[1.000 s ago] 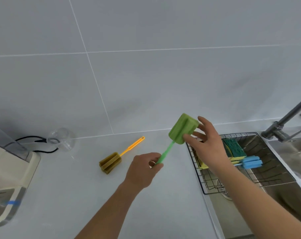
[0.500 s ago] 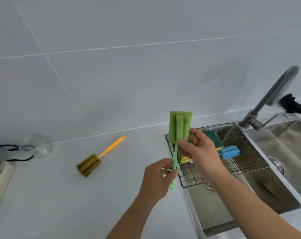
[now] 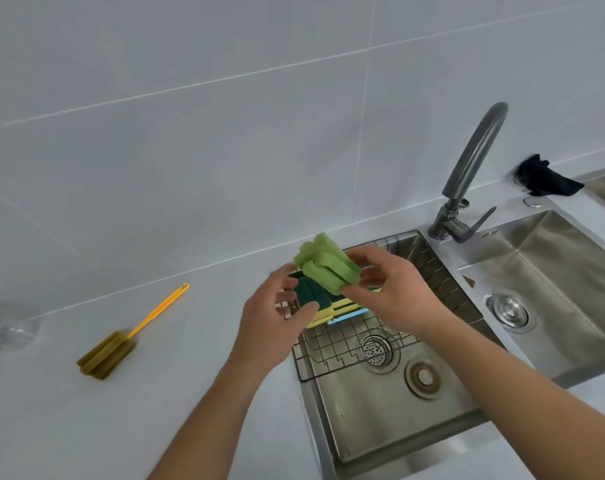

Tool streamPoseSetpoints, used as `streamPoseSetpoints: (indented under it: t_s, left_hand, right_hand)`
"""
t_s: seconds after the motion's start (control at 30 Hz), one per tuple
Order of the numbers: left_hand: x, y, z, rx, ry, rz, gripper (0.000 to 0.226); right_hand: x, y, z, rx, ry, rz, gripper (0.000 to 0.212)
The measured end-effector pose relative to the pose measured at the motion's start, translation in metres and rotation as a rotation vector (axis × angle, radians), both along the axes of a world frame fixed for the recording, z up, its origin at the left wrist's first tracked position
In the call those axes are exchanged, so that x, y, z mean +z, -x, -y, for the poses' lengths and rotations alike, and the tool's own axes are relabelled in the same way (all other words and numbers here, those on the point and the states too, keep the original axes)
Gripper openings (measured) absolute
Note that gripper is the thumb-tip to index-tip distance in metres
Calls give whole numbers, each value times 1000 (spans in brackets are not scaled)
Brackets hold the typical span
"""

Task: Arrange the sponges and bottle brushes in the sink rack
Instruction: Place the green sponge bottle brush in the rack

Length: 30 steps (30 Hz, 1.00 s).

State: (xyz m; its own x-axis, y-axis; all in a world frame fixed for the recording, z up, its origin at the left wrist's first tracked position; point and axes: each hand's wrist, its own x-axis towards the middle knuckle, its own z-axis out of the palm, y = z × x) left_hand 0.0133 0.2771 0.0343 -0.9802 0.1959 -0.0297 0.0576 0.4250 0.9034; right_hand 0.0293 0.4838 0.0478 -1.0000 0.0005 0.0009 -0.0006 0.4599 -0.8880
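Observation:
A green sponge bottle brush point(image 3: 325, 268) hangs tilted over the back left corner of the wire sink rack point(image 3: 332, 370). My right hand point(image 3: 394, 292) pinches its foam head, and its handle is hidden. My left hand point(image 3: 271, 320) curves beside the head, thumb over a dark green and yellow sponge point(image 3: 309, 294) standing in the rack; I cannot tell if it grips anything. More yellow sponges point(image 3: 344, 303) and a blue brush point(image 3: 349, 315) lie in the rack under my hands. An orange-handled brush with an olive head point(image 3: 109, 353) lies on the counter to the left.
The rack spans the left sink basin above its drain point(image 3: 375, 351). A curved steel faucet point(image 3: 474, 161) stands between the basins, and the right basin point(image 3: 553, 299) lies beyond it. A black cloth point(image 3: 543, 176) sits at the back right. A clear glass point(image 3: 14, 330) lies at the far left.
The green brush moved right and down from over the counter to over the rack. My right hand took its head. Its handle, held in my left hand before, has gone from sight.

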Motion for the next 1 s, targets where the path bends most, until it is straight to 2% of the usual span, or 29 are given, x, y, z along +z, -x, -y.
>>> streamPoseSetpoints:
  t_s: [0.13,0.33,0.47,0.57,0.73,0.87,1.0]
  left_hand:
    - [10,17,-11,-54,93,-58,66]
    - [20,33,-34,-361,396,-62,80]
    - [19,32,-60,-481,631,-215,69]
    - [18,32,-63,-505,733,-306,56]
    - [15,28,-54,-429,719,-284,46]
    - [10,24,-47,-363,606,-238,46]
    - [2,23,-40,-279,504,-172,44]
  right_hand:
    - [-10,4,-22,72,-138,-13,44]
    - [-24,11,-50,210,-295,-38,46]
    - [-29,13,-58,242,-255,-44,42]
    - [-30,16,-62,243,-169,4,36]
    - [-28,24,-70,333,-101,80,37]
    - [-33,31,-89,431,-264,156,31]
    - [-39,35,-120,423,-354,188,18]
